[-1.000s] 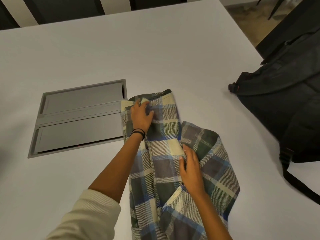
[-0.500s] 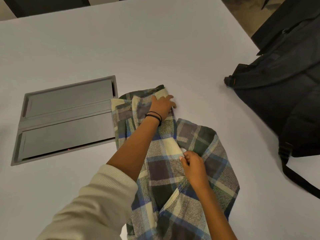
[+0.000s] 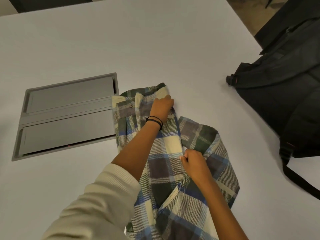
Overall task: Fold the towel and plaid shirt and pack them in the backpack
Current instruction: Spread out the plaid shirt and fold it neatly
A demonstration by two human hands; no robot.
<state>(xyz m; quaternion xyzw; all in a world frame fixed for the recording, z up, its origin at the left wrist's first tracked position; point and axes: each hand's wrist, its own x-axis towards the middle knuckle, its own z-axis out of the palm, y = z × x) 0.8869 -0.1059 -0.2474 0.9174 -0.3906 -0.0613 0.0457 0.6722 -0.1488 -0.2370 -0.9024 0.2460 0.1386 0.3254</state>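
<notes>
One plaid shirt (image 3: 165, 142) lies crumpled on the white bench (image 3: 155, 40). Its far left corner overlaps the right edge of the one grey hatch (image 3: 69, 116) sunk into the bench, and the rest trails from there toward the person. The hatch has two flat lids, one beyond the other.

Two hands work the shirt. The left hand (image 3: 161, 108), with two thin black bands (image 3: 155, 121) on the wrist, sits just right of the hatch at the shirt's far end. Its grip is curled over the cloth's right edge, fingers tucked round it. The right hand (image 3: 194, 161) is farther right of the hatch and nearer the person. Its grip pinches a raised fold of the shirt between thumb and curled fingers. One cream sleeve (image 3: 97, 205) covers the left upper arm.

One black backpack (image 3: 280, 101) rests well to the right of the hatch, apart from the shirt, with one strap (image 3: 297, 181) trailing toward the person.
</notes>
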